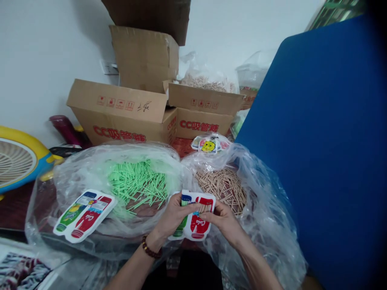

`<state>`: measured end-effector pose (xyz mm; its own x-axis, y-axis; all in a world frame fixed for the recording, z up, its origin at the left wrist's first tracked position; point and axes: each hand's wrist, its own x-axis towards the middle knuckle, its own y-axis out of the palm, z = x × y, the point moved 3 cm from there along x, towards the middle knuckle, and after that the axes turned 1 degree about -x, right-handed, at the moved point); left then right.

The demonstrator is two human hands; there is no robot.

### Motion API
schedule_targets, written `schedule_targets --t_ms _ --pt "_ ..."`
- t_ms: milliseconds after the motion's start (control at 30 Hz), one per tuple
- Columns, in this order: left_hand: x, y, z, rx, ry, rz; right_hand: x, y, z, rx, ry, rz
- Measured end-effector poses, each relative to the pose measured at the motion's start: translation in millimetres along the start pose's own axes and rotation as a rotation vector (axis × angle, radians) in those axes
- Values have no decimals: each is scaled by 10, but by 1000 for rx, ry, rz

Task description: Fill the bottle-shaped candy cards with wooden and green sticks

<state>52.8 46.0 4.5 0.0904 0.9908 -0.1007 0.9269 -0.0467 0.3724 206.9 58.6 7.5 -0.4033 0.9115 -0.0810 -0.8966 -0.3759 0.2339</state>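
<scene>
A bottle-shaped candy packet point(201, 227), green on one side and red "Cola" on the other, is held in front of my body. My left hand point(172, 215) grips its left side, the thumb laid across the front. Fingers of my right hand point(225, 223) are closed at the right side on a small bunch of brown candy sticks point(204, 208), which lies at the red half's window. Green sticks show at the left window, partly behind my thumb. Beyond the hands lie loose green candy sticks point(136, 179) and loose brown candy sticks point(223, 187), each on clear plastic.
Another packet point(84, 217) lies to the left on the plastic bag point(42, 213). Cardboard boxes point(121, 117) stand at the back, with a smiley-face packet point(208, 145) before them. A yellow-and-blue fan point(18, 157) is far left; a blue panel point(326, 141) blocks the right.
</scene>
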Motion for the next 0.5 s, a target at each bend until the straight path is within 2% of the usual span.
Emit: schedule_targets --t_ms 67,267,367,500 --pt "-14 -47 -18 -16 -9 -16 8 22 -43 22 13 -42" --pt "-53 -152 -126 43 -49 41 74 33 6 -16 -20 -52" --pt "-48 -164 -117 11 -96 40 89 52 8 4 -36 -50" --pt "-74 -135 -109 -4 -91 30 60 83 -9 24 -7 -19"
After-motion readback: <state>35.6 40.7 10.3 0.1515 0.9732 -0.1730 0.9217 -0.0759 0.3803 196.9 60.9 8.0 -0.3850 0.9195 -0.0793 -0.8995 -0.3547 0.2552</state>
